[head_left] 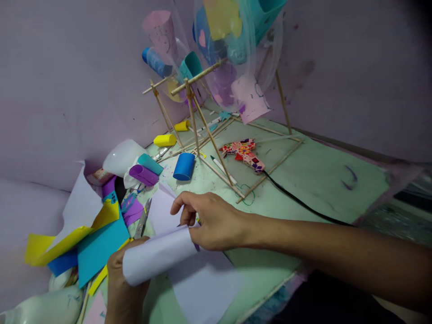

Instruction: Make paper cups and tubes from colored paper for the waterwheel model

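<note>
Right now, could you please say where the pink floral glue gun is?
In the head view, the glue gun lies just right of centre on the pale green table, near a white marker.

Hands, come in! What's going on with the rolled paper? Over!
Left hand holding rolled paper. Right hand touching its right-hand end. Close by: grey cutter, just past left hand.

Rolled paper [158,254] before stick frame [213,141]

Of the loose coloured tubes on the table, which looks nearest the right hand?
The blue tube, just beyond the right hand and beside the stick frame. The purple tube, teal tube and two yellow tubes are farther off.
</note>
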`<state>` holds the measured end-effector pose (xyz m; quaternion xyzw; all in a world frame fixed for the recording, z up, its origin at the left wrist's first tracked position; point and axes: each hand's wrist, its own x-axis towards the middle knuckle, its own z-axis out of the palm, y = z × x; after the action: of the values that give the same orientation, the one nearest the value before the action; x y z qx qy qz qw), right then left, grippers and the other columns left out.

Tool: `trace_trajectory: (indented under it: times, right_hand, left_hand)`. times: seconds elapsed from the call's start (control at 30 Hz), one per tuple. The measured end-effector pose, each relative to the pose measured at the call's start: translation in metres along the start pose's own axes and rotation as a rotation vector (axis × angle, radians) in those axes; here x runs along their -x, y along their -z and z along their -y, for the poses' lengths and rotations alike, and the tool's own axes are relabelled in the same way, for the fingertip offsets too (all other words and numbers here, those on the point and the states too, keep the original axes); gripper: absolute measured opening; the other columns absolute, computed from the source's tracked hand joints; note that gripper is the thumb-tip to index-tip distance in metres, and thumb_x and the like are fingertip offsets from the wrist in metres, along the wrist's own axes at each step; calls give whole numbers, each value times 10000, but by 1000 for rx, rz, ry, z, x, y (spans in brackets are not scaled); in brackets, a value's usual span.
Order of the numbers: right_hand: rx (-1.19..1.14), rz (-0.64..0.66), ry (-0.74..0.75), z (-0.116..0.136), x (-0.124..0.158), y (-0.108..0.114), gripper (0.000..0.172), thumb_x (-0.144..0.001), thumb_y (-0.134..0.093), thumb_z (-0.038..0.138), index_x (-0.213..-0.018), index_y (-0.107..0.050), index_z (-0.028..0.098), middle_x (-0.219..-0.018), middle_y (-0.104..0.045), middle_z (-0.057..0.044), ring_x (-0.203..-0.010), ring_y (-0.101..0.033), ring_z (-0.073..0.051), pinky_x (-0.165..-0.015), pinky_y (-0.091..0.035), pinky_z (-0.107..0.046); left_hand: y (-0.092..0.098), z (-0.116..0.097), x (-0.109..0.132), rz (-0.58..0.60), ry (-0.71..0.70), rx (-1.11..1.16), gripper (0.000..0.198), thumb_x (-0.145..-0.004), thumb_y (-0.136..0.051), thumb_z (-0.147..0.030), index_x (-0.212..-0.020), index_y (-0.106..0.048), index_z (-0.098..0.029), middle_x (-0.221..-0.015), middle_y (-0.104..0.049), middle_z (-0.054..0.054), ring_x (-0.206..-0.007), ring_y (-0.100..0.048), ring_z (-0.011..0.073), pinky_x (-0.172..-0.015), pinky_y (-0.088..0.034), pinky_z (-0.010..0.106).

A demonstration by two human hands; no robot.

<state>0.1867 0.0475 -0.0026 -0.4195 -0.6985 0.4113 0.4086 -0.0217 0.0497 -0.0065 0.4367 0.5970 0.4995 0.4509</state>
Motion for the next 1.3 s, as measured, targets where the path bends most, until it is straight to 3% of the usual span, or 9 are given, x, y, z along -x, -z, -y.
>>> trace_trajectory:
  times: [0.2,0.43,0.57,0.67,0.8,0.87,1.03,1.17,1.3]
  right_hand:
    - [10,-20,74,-3,2,-1,395,-588,-552,70,-964,-539,188,-797,-642,7,-684,-578,-119,-633,-427,-214]
    - [41,6,88,-8,3,-4,395,-613,-551,39,-991,-608,140,-795,-664,-31,-714,-603,-138,-695,-455,-251]
    - [88,103,130,-6,3,-1,414,-652,-490,-17,-993,-658,148,-901,-691,-59,-849,-615,-158,-819,-446,-296]
    - [67,158,99,-1,1,6,448,-680,-455,-33,-1043,-641,153,-1026,-673,-69,-972,-589,-162,-884,-426,-314]
    - [1,146,42,6,1,9,352,-756,-571,151,-1108,-598,146,-1075,-649,-81,-1023,-566,-173,-916,-408,-337]
    - [15,158,67,5,1,6,480,-674,-701,290,-1115,-594,135,-1074,-645,-95,-1017,-562,-206,-918,-399,-365]
    - [121,133,244,-4,3,-4,585,-538,-800,287,-1066,-621,108,-973,-669,-109,-906,-578,-224,-853,-408,-378]
    - [147,90,325,-6,3,-8,393,-612,-746,183,-987,-649,120,-873,-696,-76,-821,-588,-198,-808,-403,-355]
    - [94,86,261,-2,3,-8,256,-653,-710,149,-905,-675,132,-840,-707,-56,-805,-596,-181,-833,-391,-347]
  left_hand:
    - [5,-2,-2,127,-120,-13,115,-390,-715,-186,-461,-629,-163,-441,-524,-29,-398,-400,86,-365,-316,198]
    - [2,-5,3,82,-156,-24,48,-424,-689,-181,-427,-642,-172,-404,-519,-19,-392,-419,105,-377,-335,213]
    - [5,-14,4,90,-194,-86,58,-425,-662,-131,-445,-677,-183,-380,-522,-17,-384,-422,110,-373,-331,207]
    - [13,-18,1,201,-233,-186,66,-447,-664,-121,-438,-680,-185,-392,-550,-2,-387,-457,132,-373,-347,216]
    - [20,-20,0,299,-358,-335,101,-532,-648,-134,-441,-666,-174,-401,-551,2,-384,-469,132,-394,-356,219]
    - [20,-20,2,320,-385,-363,107,-555,-640,-146,-452,-659,-166,-408,-548,0,-392,-467,125,-412,-361,217]
    - [17,-15,7,297,-331,-353,96,-568,-617,-145,-478,-642,-165,-457,-572,-9,-437,-473,118,-432,-359,205]
    - [14,-11,7,269,-225,-305,55,-547,-638,-133,-497,-638,-157,-464,-557,-20,-454,-457,107,-427,-352,190]
    - [10,-12,8,293,-154,-222,86,-506,-658,-118,-440,-608,-141,-423,-521,-21,-422,-421,91,-393,-326,182]
